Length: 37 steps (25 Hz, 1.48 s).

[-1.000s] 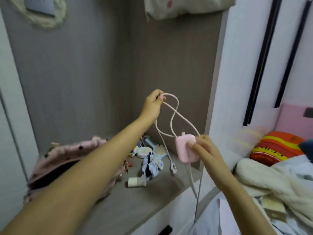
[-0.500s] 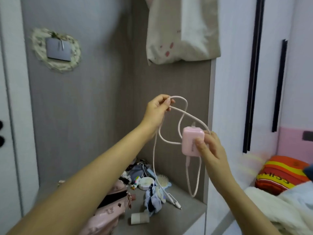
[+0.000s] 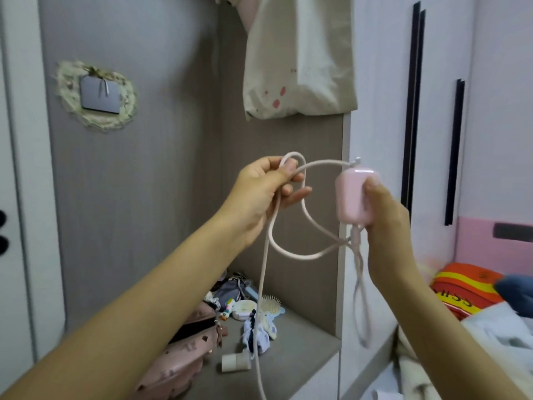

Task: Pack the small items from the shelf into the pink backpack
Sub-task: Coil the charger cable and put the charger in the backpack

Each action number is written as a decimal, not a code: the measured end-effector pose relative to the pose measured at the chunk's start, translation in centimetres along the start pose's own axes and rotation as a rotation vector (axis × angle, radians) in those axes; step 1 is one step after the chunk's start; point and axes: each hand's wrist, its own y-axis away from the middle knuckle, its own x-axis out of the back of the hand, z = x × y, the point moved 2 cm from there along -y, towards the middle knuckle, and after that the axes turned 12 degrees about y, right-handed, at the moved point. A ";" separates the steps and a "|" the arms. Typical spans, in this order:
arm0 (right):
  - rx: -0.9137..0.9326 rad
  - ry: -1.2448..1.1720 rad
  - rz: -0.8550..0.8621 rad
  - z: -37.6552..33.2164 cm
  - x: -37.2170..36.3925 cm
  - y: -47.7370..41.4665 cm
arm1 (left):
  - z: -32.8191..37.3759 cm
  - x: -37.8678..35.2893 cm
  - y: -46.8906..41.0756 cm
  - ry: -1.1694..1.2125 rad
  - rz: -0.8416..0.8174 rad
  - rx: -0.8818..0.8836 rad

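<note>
Right grip (image 3: 383, 215) clasps charger (image 3: 353, 194); left grip (image 3: 259, 194) pinches cable (image 3: 291, 252).

two hands, the left hand (image 3: 261, 194) and the right hand (image 3: 383, 210), share one pink charger (image 3: 350, 194) and one cable (image 3: 288, 249); at lower centre, one pink backpack (image 3: 178, 359), one hairbrush (image 3: 271, 303), one white roll (image 3: 235, 362); one cloth bag (image 3: 300, 62) upper centre.

The charger (image 3: 353, 194) is a small pink rounded block, held upright in the air; its pale cable (image 3: 291, 249) loops beside it and hangs toward the shelf (image 3: 305, 347); the pink backpack (image 3: 184, 353), dotted with dark studs, lies open on the shelf's left; a brush (image 3: 271, 304), a compact (image 3: 244, 308) and a white tube (image 3: 235, 362) lie beside it.
</note>
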 end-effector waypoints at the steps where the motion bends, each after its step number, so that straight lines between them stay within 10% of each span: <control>1: 0.023 0.069 -0.049 -0.1 0.2 0.6 | -0.3 0.3 0.9 -0.016 0.015 0.019; 10: 0.502 1.068 -0.382 1.3 -1.6 7.1 | -2.3 5.9 8.5 -0.163 0.219 0.258; 15: 0.349 0.731 -0.732 3.7 -5.3 10.4 | -2.2 9.1 11.4 -0.273 0.240 0.284; 21: -0.049 0.138 -0.405 7.6 -5.2 13.0 | -3.8 14.6 18.6 -0.421 0.057 0.483; 25: -0.228 0.275 -0.210 10.1 -4.6 15.0 | -4.0 17.1 23.1 -0.321 0.122 0.535; 29: 0.094 0.646 -0.414 11.2 -6.0 19.3 | -5.6 16.5 23.7 -0.506 0.140 0.368; 37: -0.311 0.086 -0.740 12.6 -7.2 27.2 | -9.7 15.8 28.4 -0.283 0.509 0.286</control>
